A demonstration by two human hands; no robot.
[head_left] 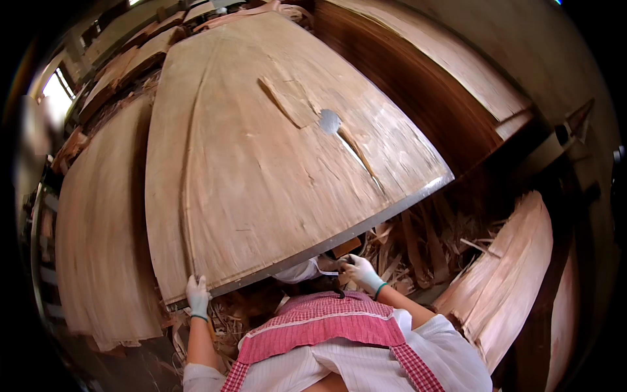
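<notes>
While both gloved hands, left [196,295] and right [360,271], grip clenched, hold the veneer sheet [274,150] edge

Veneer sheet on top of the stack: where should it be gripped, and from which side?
Likely by its near edge, from the person's side. The veneer sheet is wide, thin and split near the middle, so two spread holds suit it: the left hand already pinches the near-left corner, the right hand is at the near edge further right.

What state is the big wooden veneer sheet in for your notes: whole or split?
Split. The veneer sheet shows a hole and a long crack right of its middle. The left hand grips its near edge.
</notes>
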